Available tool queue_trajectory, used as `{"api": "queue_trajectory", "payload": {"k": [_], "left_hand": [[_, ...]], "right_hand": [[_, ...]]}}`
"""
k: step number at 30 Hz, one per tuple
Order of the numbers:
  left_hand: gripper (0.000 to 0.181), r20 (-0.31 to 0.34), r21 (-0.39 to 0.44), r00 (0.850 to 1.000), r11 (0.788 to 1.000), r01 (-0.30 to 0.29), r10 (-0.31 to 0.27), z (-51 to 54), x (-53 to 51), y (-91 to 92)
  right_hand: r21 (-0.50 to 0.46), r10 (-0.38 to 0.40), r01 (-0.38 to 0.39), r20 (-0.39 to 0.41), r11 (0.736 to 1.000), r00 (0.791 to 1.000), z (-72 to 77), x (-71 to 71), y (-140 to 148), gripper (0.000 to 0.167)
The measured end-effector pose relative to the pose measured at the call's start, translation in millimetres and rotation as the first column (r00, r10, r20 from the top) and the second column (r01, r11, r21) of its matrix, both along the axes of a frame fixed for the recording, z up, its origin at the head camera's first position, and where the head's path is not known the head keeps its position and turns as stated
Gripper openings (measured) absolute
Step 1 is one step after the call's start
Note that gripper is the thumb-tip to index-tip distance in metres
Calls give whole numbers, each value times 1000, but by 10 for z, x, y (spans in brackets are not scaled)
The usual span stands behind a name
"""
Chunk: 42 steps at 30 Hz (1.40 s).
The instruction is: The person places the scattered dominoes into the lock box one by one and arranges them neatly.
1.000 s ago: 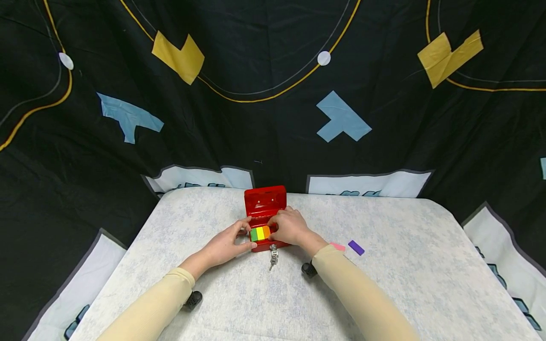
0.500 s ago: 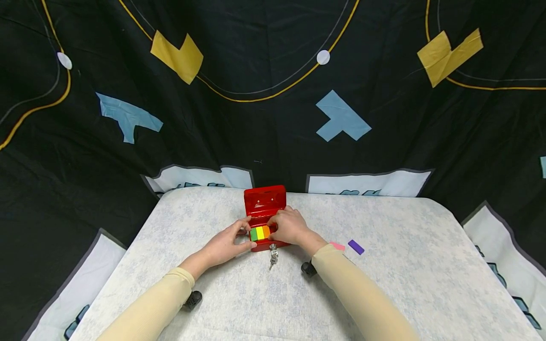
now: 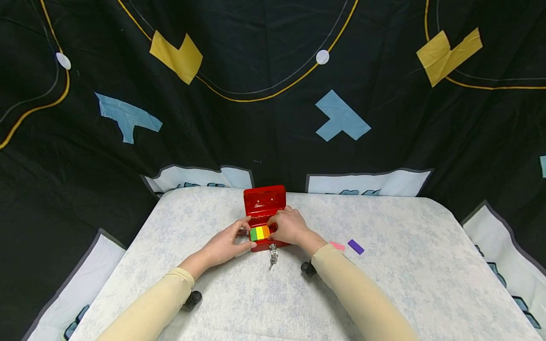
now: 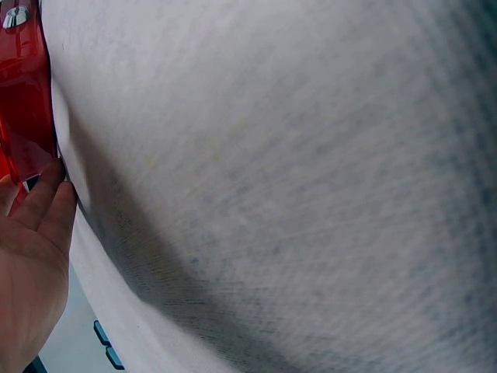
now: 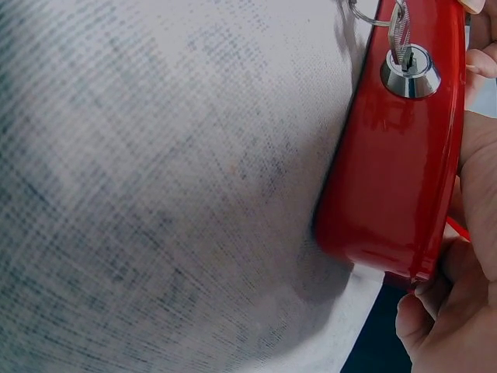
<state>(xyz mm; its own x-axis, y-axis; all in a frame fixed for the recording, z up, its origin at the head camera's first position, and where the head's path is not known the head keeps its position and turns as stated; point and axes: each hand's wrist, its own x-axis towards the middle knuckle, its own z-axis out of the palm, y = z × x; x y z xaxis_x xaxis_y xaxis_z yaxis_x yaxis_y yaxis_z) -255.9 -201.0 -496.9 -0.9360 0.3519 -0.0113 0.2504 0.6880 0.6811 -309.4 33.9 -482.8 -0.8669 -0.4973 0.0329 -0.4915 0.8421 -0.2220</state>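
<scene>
A small red metal cash box (image 3: 265, 201) stands on the table with its lid raised. A green block (image 3: 253, 234), a yellow block (image 3: 259, 233) and an orange block (image 3: 266, 231) lie side by side in it. My left hand (image 3: 222, 246) holds the box's left end, thumb at the front corner and index finger farther back. My right hand (image 3: 292, 226) reaches over the right end, thumb and fingers about the orange block; the palm hides that part of the inside. A key (image 5: 400, 35) sits in the lock (image 5: 411, 74) on the box front.
On the table (image 3: 384, 284), right of the box, lie a purple block (image 3: 356, 246) and a pink block (image 3: 338, 246), the pink one partly behind my right sleeve (image 3: 358, 289). More keys (image 3: 273, 258) hang at the box front. A black curtain (image 3: 264, 137) rises behind the table.
</scene>
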Motion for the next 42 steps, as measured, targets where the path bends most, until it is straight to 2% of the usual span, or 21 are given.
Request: {"api": "queue_trajectory", "payload": {"k": [21, 31, 42], "left_hand": [[42, 6, 12, 1000, 1000, 5, -5, 15, 8, -6], [41, 14, 2, 1000, 1000, -4, 4, 20, 20, 2], [44, 7, 7, 1000, 1000, -13, 13, 21, 29, 11]], "right_hand": [[-1, 7, -7, 26, 1000, 1000, -8, -25, 8, 41], [-82, 35, -34, 4, 996, 999, 42, 6, 117, 40], [-161, 23, -24, -7, 987, 1000, 167, 77, 419, 41]]}}
